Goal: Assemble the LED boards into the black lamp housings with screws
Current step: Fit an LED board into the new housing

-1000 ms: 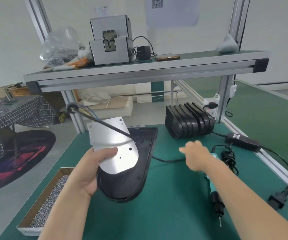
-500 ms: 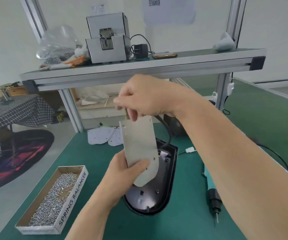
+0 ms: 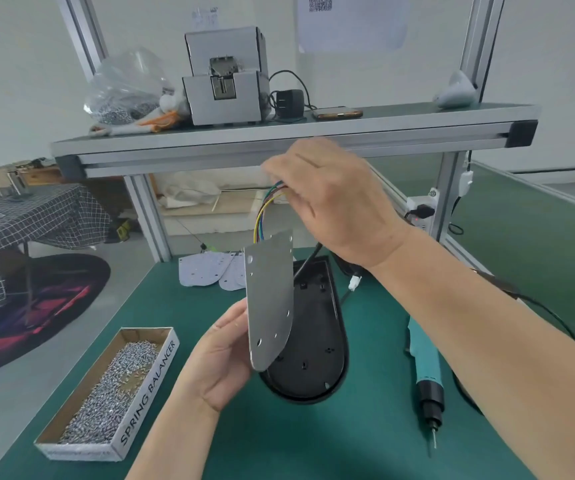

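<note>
On mat left: cardboard box (image 3: 161, 336) full of screws (image 3: 112, 386).

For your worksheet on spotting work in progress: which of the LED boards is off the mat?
The board held upright in the left hand, coloured wires at its top. The other boards lie flat on the mat.

The right hand (image 3: 331, 199) is blurred at the fingertips, which cover the upper ends of the coloured wires (image 3: 265, 216). Below them, the upright LED board (image 3: 269, 303) hides the left part of the black lamp housing (image 3: 317, 341) and shows only its bare back.
</note>
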{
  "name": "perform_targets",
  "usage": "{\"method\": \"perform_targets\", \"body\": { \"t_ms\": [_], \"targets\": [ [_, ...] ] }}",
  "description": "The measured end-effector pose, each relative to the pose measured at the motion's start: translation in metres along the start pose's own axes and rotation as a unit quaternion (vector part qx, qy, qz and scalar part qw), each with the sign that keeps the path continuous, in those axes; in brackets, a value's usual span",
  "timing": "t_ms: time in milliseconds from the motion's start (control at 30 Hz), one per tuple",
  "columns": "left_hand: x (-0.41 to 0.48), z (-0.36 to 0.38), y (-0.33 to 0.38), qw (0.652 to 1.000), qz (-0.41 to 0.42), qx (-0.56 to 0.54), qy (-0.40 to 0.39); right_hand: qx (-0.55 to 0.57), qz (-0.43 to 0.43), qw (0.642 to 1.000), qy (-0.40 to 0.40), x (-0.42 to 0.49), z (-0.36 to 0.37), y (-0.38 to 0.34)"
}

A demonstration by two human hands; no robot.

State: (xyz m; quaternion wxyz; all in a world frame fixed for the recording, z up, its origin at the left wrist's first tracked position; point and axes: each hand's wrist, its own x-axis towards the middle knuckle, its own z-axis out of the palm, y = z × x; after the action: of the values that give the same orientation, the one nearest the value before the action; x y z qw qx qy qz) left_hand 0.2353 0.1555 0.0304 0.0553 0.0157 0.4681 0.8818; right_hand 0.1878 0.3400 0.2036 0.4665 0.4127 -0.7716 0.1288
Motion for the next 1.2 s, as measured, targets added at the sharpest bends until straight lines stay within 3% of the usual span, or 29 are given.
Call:
{"method": "perform_targets", "body": {
  "t_ms": [67, 167, 233, 367, 467, 533, 667, 833, 1000, 1200],
  "targets": [
    [0.002, 0.005, 0.000, 0.999, 0.027, 0.028, 0.017, -0.045, 0.073, 0.993, 0.081, -0.004, 0.000, 0.001],
    [0.002, 0.014, 0.003, 0.997, 0.051, 0.055, 0.010, -0.055, 0.227, 0.972, -0.008, -0.009, 0.005, 0.006],
    [0.002, 0.014, 0.005, 0.997, 0.060, 0.055, 0.010, -0.026, 0.268, 0.962, -0.050, -0.016, 0.008, 0.012],
    [0.001, 0.019, 0.008, 0.994, 0.078, 0.073, 0.025, 0.139, 0.248, 0.958, -0.039, -0.042, 0.008, 0.010],
    [0.002, 0.025, 0.009, 0.991, 0.083, 0.091, 0.059, 0.317, 0.316, 0.894, -0.034, -0.064, 0.012, 0.000],
    [0.003, 0.032, 0.009, 0.987, 0.098, 0.114, 0.062, 0.337, 0.343, 0.877, -0.016, -0.076, 0.020, -0.006],
    [0.006, 0.053, 0.012, 0.969, 0.146, 0.191, 0.048, 0.335, 0.341, 0.878, 0.007, -0.090, 0.032, -0.018],
    [0.014, 0.072, 0.013, 0.945, 0.182, 0.268, 0.044, 0.228, 0.243, 0.942, 0.038, -0.091, 0.046, -0.020],
    [0.024, 0.076, 0.019, 0.942, 0.178, 0.280, 0.042, 0.242, 0.289, 0.924, 0.067, -0.085, 0.057, -0.010],
    [0.035, 0.075, 0.032, 0.954, 0.156, 0.247, 0.066, 0.221, 0.214, 0.951, 0.015, -0.079, 0.064, -0.005]
  ]
}}
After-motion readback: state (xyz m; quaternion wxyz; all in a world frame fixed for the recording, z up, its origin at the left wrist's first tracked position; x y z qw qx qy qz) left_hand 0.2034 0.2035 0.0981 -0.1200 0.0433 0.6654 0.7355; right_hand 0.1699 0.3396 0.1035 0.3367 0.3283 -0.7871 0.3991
